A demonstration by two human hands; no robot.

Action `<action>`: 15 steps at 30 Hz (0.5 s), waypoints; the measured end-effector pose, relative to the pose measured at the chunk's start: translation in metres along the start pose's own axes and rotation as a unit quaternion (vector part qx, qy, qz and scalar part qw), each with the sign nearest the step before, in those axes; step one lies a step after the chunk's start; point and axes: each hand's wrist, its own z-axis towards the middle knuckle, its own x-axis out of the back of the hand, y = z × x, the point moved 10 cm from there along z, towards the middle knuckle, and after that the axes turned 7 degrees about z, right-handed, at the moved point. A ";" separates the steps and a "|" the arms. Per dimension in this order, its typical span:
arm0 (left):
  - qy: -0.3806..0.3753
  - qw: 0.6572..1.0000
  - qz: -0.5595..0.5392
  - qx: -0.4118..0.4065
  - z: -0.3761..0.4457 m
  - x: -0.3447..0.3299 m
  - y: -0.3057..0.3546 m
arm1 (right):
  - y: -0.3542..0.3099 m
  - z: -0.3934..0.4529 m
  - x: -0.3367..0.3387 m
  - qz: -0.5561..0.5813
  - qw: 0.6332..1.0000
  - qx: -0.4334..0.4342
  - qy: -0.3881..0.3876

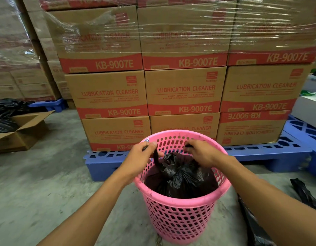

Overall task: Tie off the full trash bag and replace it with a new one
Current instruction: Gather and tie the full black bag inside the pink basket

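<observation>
Gripping one black bag (178, 176): two hands, left (141, 157), right (203, 153).

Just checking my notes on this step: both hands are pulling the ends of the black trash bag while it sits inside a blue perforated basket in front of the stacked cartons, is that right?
Not quite: the perforated basket is pink, not blue; the blue item is the pallet under the cartons. The head view shows it. The rest holds: the left hand and right hand each pull an end of the black trash bag inside it.

Black trash bag (180, 176): full, crinkled, neck gathered and knotted. Sits inside upright pink perforated basket (180, 217). Spare black bag (304, 194) lies flat on the floor, right of the basket.
</observation>
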 end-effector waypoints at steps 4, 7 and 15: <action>0.028 0.997 -0.066 -0.003 0.012 -0.005 0.017 | -0.048 -0.023 0.017 0.090 0.989 0.097 -0.068; 0.030 0.996 -0.075 -0.047 0.023 -0.017 0.040 | -0.080 -0.034 -0.009 0.122 0.971 0.135 -0.155; 0.009 0.995 -0.103 0.007 0.032 -0.025 0.026 | -0.069 -0.024 0.025 0.305 0.949 0.081 -0.003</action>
